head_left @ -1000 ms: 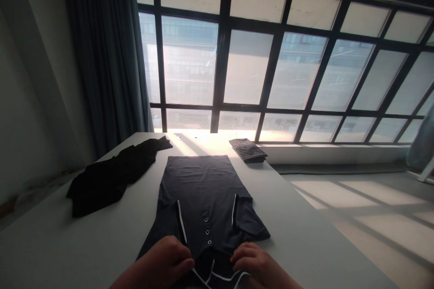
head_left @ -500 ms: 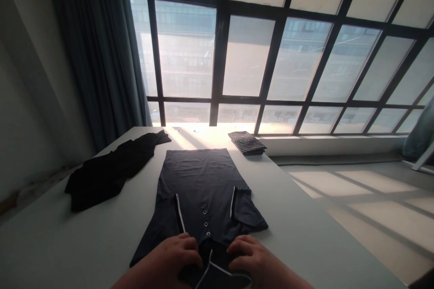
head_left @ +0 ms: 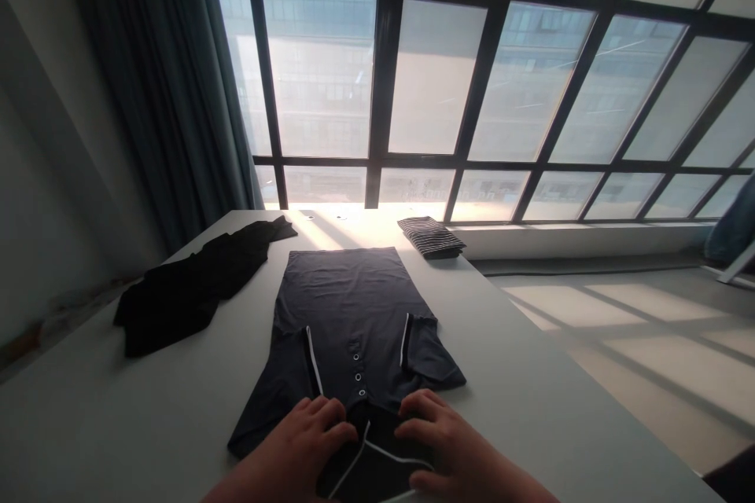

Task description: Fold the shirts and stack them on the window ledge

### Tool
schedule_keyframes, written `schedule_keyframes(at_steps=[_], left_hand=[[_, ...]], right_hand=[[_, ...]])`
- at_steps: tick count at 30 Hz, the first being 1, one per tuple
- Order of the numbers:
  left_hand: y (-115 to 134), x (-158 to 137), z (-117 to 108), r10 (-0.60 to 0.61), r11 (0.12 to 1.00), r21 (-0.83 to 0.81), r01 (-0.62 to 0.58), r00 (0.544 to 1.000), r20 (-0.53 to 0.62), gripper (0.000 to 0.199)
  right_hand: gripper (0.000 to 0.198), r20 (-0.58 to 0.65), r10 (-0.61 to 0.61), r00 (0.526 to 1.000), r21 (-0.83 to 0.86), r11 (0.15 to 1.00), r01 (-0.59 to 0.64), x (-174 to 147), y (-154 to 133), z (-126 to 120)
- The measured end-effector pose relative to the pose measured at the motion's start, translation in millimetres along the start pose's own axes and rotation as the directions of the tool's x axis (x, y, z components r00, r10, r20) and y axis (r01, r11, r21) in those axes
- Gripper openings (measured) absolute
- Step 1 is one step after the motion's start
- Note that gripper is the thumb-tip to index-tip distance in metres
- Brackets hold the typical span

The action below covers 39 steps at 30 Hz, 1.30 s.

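Observation:
A dark navy polo shirt [head_left: 348, 291] lies front up on the white table [head_left: 531, 424], its collar towards me and its hem at the far end. Its short sleeves, with white-edged cuffs, are folded in over the body, and white-ringed buttons run down the placket. My left hand [head_left: 318, 428] has its fingers curled on the left side of the black, white-edged collar [head_left: 383, 471]. On the collar's right side rests my right hand [head_left: 440, 436], fingers bent over the cloth and thumb lower down. The undersides of both hands are hidden.
A crumpled black garment [head_left: 194, 283] lies on the table's left side. At the far right corner sits a folded striped garment [head_left: 432, 237]. Beyond stand a large window [head_left: 436, 78] and a dark curtain [head_left: 159, 94]; sunlit floor [head_left: 637, 314] lies to the right.
The view has tilted down slightly and the scene sits higher in it. My right thumb now shows apart from the fingers at the collar. The shirt lies as before.

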<state>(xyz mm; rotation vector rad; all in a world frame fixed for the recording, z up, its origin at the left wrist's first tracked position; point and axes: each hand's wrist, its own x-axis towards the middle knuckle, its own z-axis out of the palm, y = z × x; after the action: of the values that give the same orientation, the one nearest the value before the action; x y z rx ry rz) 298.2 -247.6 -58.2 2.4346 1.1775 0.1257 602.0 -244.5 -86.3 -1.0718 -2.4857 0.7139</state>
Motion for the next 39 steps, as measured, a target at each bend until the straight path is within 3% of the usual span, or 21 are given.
schedule_keyframes(at_steps=[4, 8, 13, 19, 22, 25, 28, 30, 33, 36, 39], left_hand=[[-1.3, -0.7, 29.3, -0.157, 0.982, 0.086, 0.166, 0.983, -0.098, 0.054], [5.6, 1.6, 42.1, -0.223, 0.962, 0.127, 0.240, 0.965, -0.136, 0.066], [28.1, 15.9, 26.6, -0.280, 0.929, 0.227, 0.293, 0.956, -0.088, 0.041], [22.6, 50.4, -3.8, -0.261, 0.934, 0.247, 0.257, 0.965, -0.018, 0.071], [16.1, 66.2, -3.7, -0.241, 0.957, 0.131, 0.260, 0.960, -0.143, 0.066], [8.6, 75.9, 6.7, -0.150, 0.988, -0.061, 0.139, 0.952, -0.266, 0.058], [-1.6, 82.4, 13.7, -0.093, 0.978, -0.205, 0.038, 0.959, -0.266, 0.045], [-8.2, 86.4, 13.5, -0.120, 0.947, -0.319, 0.032, 0.958, -0.260, 0.026], [-14.1, 90.8, 11.1, -0.168, 0.904, -0.426, 0.031, 0.943, -0.287, 0.015], [-16.3, 92.3, 13.0, -0.213, 0.877, -0.480, 0.025, 0.916, -0.341, 0.014], [-18.2, 92.8, 18.6, -0.224, 0.859, -0.511, -0.007, 0.894, -0.389, 0.019]], right_hand=[[0.034, -0.055, 0.213, 0.976, -0.158, 0.963, -0.219, 8.0, -18.3, 17.9], [0.022, -0.059, 0.314, 0.948, -0.254, 0.913, -0.318, 21.3, -35.5, 25.2], [0.023, 0.056, 0.288, 0.956, -0.415, 0.878, -0.240, 42.6, -36.8, 12.7], [0.019, 0.193, 0.236, 0.952, -0.373, 0.915, -0.151, 80.9, -18.5, -23.7], [0.018, 0.255, 0.208, 0.944, -0.219, 0.964, -0.153, 98.6, -1.4, -34.3], [0.018, 0.139, 0.238, 0.961, 0.006, 0.971, -0.241, 106.2, 16.8, -32.0], [0.017, 0.104, 0.279, 0.955, 0.178, 0.939, -0.294, 104.5, 27.4, -28.0], [0.017, 0.101, 0.282, 0.954, 0.231, 0.926, -0.298, 100.4, 27.1, -31.0], [0.025, 0.123, 0.270, 0.955, 0.141, 0.948, -0.286, 91.5, 18.4, -44.8], [0.022, 0.205, 0.318, 0.926, -0.025, 0.947, -0.320, 81.9, 9.0, -60.1], [0.017, 0.162, 0.407, 0.899, -0.021, 0.912, -0.409, 77.4, 5.9, -66.6]])
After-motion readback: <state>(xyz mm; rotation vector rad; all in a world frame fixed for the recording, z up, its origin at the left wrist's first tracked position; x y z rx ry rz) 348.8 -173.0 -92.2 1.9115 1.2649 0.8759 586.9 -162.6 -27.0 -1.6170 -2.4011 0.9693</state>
